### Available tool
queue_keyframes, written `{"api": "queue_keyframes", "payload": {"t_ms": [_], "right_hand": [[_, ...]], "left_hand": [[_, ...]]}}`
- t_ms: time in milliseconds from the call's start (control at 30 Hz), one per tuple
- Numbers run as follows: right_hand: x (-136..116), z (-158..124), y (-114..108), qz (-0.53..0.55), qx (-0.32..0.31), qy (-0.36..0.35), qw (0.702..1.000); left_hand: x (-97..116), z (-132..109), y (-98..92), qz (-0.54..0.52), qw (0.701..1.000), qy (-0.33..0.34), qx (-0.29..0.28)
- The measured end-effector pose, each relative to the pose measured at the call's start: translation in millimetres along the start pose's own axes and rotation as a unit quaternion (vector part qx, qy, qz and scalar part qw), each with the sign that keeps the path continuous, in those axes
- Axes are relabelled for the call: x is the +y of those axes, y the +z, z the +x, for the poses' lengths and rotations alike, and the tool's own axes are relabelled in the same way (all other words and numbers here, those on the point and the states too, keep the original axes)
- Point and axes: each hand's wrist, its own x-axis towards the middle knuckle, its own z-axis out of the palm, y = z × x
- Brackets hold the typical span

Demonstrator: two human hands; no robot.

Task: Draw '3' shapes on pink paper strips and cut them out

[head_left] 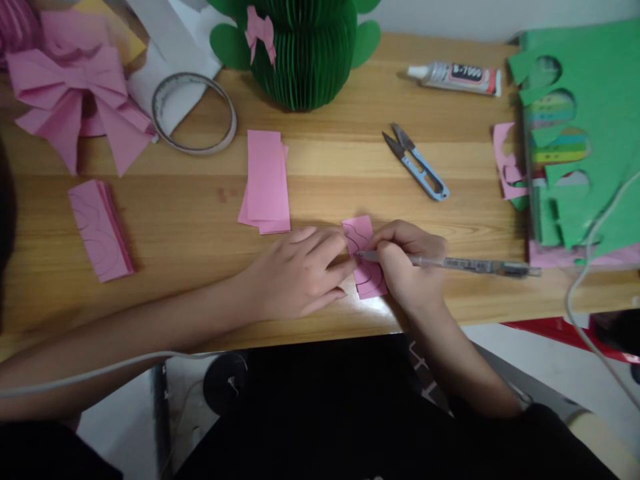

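A small pink paper piece (371, 287) with curved dark lines drawn on it lies near the table's front edge. My right hand (417, 270) is closed around a clear-barrelled pen (470, 266), its tip touching the paper near the drawn line. From the left, my left hand (307, 273) rests flat on the table, fingers apart, fingertips at the paper's left edge. Just beyond it is a loose stack of plain pink paper strips (265, 177). Farther left sits a folded pink stack (101, 233) with similar outlines drawn on top.
Thread snips (417, 163) and a glue tube (460, 78) lie beyond my right hand. Green cut paper sheets (615, 120) are at right, with a white cable (600, 227). At the back are a green honeycomb paper shape (305, 60), a tape roll (231, 127) and a pink bow (75, 93).
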Motion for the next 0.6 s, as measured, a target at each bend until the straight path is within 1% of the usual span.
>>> {"api": "queue_keyframes", "payload": {"t_ms": [133, 267, 333, 400, 500, 600], "right_hand": [[-3.1, 1.7, 0.5, 0.009, -0.014, 0.003, 1.0], [-4.2, 2.0, -0.2, 0.013, -0.029, 0.01, 0.999], [-2.5, 1.5, -0.1, 0.029, -0.027, 0.016, 0.999], [0.3, 1.5, 0.8, 0.073, -0.003, 0.029, 0.997], [4.0, 3.8, 2.8, 0.14, 0.065, 0.051, 0.987], [4.3, 7.5, 2.2, 0.167, 0.11, 0.043, 0.979]], "left_hand": [[-0.3, 0.2, -0.1, 0.007, 1.0, 0.006, 0.0], [-0.5, 0.2, -0.2, 0.016, 1.0, 0.005, -0.012], [-0.5, -0.2, -0.2, 0.021, 1.0, 0.004, -0.014], [-0.4, -0.7, -0.2, 0.024, 1.0, 0.005, -0.012], [-0.2, -1.5, -0.1, 0.023, 1.0, 0.005, -0.008], [-0.5, -2.0, -0.3, 0.018, 1.0, 0.006, -0.007]]}}
